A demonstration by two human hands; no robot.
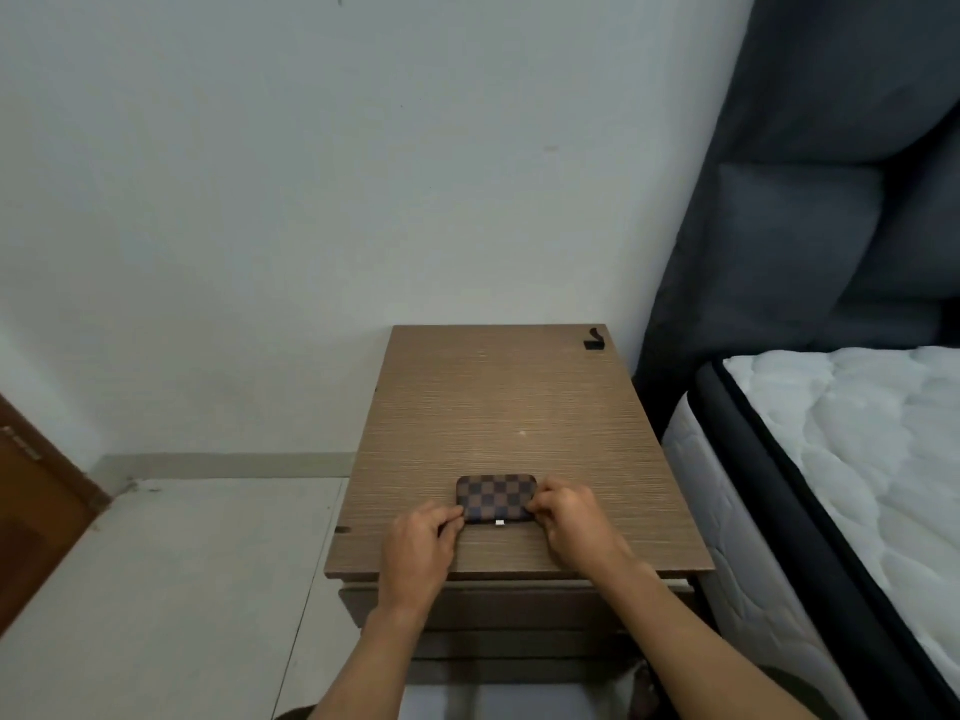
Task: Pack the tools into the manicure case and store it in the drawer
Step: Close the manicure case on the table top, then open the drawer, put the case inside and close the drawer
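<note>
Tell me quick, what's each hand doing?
Left hand: pinches the left end of the checkered case.
Right hand: pinches its right end.

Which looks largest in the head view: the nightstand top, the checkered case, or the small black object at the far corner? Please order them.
1. Nightstand top
2. Checkered case
3. Small black object; it lies farther from the camera, so its true size is unsure.

Bare nightstand top (509, 407) lies open beyond the case (496, 498); only a black clip (594, 341) sits far-right.
</note>
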